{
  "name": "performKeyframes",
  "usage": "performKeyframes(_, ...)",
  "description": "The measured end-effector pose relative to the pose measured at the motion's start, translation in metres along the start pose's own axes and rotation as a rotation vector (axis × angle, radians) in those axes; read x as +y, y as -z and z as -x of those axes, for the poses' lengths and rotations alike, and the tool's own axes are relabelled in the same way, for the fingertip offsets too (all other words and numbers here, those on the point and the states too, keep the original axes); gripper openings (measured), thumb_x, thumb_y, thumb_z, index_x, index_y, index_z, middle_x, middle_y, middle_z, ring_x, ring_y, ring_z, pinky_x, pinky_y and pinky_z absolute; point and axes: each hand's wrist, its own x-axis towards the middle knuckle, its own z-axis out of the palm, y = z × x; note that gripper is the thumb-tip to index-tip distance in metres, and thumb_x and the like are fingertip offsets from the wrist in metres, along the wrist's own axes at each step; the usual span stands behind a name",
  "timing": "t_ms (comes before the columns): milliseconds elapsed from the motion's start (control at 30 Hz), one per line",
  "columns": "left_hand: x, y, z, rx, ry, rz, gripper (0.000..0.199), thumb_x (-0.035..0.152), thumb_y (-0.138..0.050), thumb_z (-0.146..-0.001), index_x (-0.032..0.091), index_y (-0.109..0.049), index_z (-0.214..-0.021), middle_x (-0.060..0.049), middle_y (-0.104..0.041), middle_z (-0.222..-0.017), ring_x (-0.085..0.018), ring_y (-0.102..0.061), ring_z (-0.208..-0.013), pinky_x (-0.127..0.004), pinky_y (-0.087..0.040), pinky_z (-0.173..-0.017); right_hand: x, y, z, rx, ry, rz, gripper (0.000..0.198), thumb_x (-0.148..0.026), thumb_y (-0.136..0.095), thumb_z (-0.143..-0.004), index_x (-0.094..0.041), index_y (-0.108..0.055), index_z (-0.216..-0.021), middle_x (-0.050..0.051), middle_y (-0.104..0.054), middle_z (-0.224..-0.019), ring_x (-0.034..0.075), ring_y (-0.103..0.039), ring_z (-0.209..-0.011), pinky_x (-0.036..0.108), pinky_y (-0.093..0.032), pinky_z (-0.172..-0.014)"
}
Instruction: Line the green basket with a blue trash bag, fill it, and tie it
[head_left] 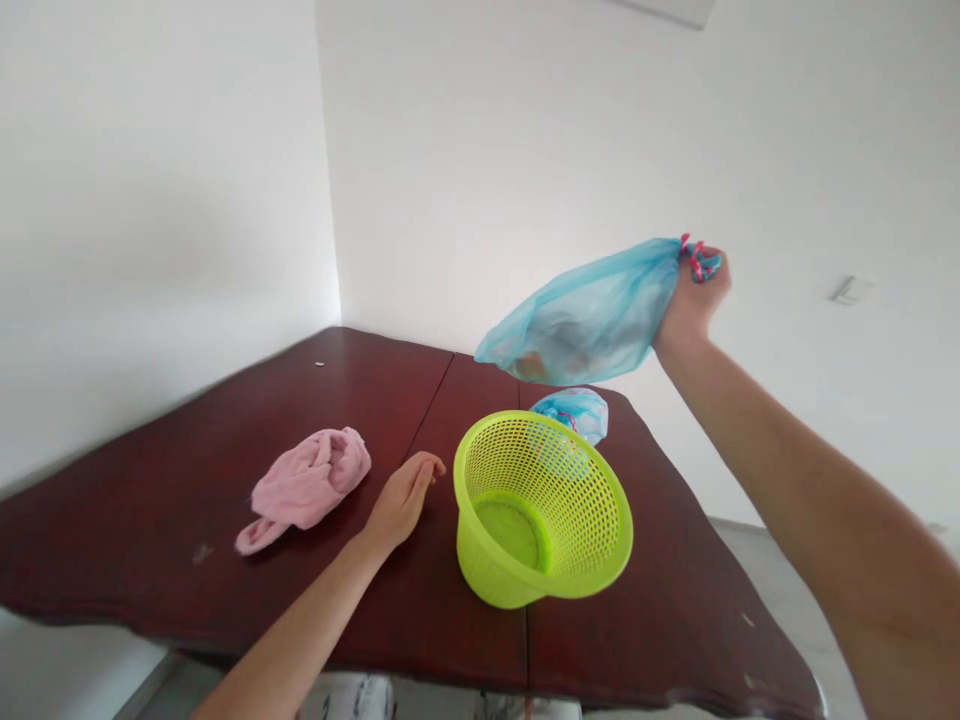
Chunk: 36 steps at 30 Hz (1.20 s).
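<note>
Round green plastic basket (pixel 495 560) near the front edge of the dark-red table (pixel 675 600), long see-through blue plastic bag (pixel 600 300) with pink ties (pixel 697 265), grey and orange blurs inside, gripped by the raised right hand (pixel 703 285) toward the back right corner, left hand (pixel 401 500) half open beside the basket

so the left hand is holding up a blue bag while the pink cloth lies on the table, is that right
Wrong hand: the head view shows the right hand holding up a blue bag, while the pink cloth lies on the table.
</note>
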Motion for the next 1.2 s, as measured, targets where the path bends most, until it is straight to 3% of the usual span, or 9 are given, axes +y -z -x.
performKeyframes(100, 0.003, -0.001, 0.004, -0.094, -0.01, -0.035, 0.053, 0.064, -0.036, -0.126, 0.026, -0.071, -0.114, -0.01, -0.079, -0.117, -0.032, -0.073, -0.115, -0.046, -0.059, -0.112, 0.012, -0.036, 0.006, 0.157, -0.049, 0.054, 0.008, -0.017, -0.053, -0.109, -0.021, -0.059, -0.106, 0.006, -0.073, -0.111, 0.017, -0.068, -0.11, 0.032, -0.05, -0.104)
performKeyframes(267, -0.016, -0.007, 0.003, -0.095, -0.065, -0.007, 0.055, 0.064, -0.035, -0.127, 0.025, -0.071, -0.111, -0.009, -0.076, -0.109, -0.03, -0.071, -0.106, -0.044, -0.058, -0.104, 0.046, -0.081, 0.038, 0.051, -0.024, 0.094, 0.023, -0.01, -0.053, -0.103, -0.023, -0.066, -0.117, 0.005, -0.075, -0.115, 0.022, -0.069, -0.111, 0.041, -0.054, -0.112)
performKeyframes(467, -0.031, -0.011, 0.002, -0.091, -0.087, 0.007, 0.053, 0.059, -0.035, -0.129, 0.025, -0.071, -0.111, -0.007, -0.076, -0.11, -0.029, -0.07, -0.106, -0.042, -0.057, -0.104, 0.104, -0.1, 0.105, -0.234, -0.221, 0.244, 0.027, -0.031, -0.053, -0.102, -0.024, -0.065, -0.126, 0.01, -0.078, -0.123, 0.028, -0.069, -0.112, 0.044, -0.055, -0.111)
performKeyframes(633, -0.034, -0.011, 0.003, -0.1, -0.084, -0.017, 0.051, 0.055, -0.036, -0.13, 0.025, -0.071, -0.108, -0.004, -0.072, -0.102, -0.026, -0.069, -0.098, -0.038, -0.055, -0.096, 0.136, -0.083, 0.166, -0.593, -0.3, 0.308, 0.011, -0.033, -0.068, -0.092, -0.026, -0.07, -0.099, 0.002, -0.077, -0.086, 0.024, -0.065, -0.088, 0.035, -0.055, -0.085)
performKeyframes(733, -0.035, -0.012, 0.003, -0.106, -0.088, -0.031, 0.051, 0.054, -0.036, -0.131, 0.025, -0.071, -0.107, -0.003, -0.073, -0.102, -0.025, -0.069, -0.098, -0.037, -0.054, -0.095, 0.143, -0.066, 0.189, -0.782, -0.289, 0.335, 0.007, -0.031, -0.071, -0.09, -0.025, -0.071, -0.093, 0.0, -0.076, -0.08, 0.022, -0.066, -0.082, 0.032, -0.054, -0.079)
performKeyframes(867, -0.032, -0.01, 0.001, -0.114, -0.079, -0.042, 0.052, 0.055, -0.037, -0.13, 0.025, -0.07, -0.104, -0.003, -0.075, -0.102, -0.025, -0.071, -0.097, -0.037, -0.054, -0.095, 0.145, -0.038, 0.206, -0.885, -0.233, 0.375, 0.02, -0.032, -0.072, -0.096, -0.022, -0.075, -0.114, 0.008, -0.085, -0.107, 0.026, -0.076, -0.097, 0.038, -0.062, -0.092)
performKeyframes(967, -0.028, -0.008, 0.0, -0.113, -0.054, -0.049, 0.055, 0.06, -0.038, -0.128, 0.025, -0.07, -0.102, -0.004, -0.076, -0.1, -0.026, -0.071, -0.095, -0.038, -0.056, -0.093, 0.142, -0.014, 0.221, -0.953, -0.177, 0.411, 0.038, -0.034, -0.079, -0.095, -0.021, -0.077, -0.13, 0.018, -0.085, -0.137, 0.038, -0.08, -0.128, 0.051, -0.064, -0.112)
performKeyframes(1067, -0.027, -0.006, -0.002, -0.11, -0.035, -0.033, 0.058, 0.065, -0.041, -0.126, 0.024, -0.072, -0.1, -0.005, -0.077, -0.099, -0.027, -0.072, -0.095, -0.04, -0.06, -0.099, 0.138, 0.006, 0.242, -1.044, -0.114, 0.427, 0.048, -0.035, -0.086, -0.093, -0.022, -0.08, -0.139, 0.023, -0.078, -0.159, 0.048, -0.07, -0.155, 0.062, -0.055, -0.131)
performKeyframes(1200, -0.028, -0.008, -0.002, -0.064, -0.016, -0.03, 0.061, 0.07, -0.043, -0.124, 0.024, -0.072, -0.097, -0.004, -0.075, -0.092, -0.027, -0.071, -0.091, -0.043, -0.063, -0.104, 0.131, 0.011, 0.262, -1.149, -0.039, 0.411, 0.05, -0.037, -0.076, -0.106, -0.029, -0.077, -0.155, 0.016, -0.075, -0.17, 0.041, -0.061, -0.168, 0.062, -0.042, -0.144)
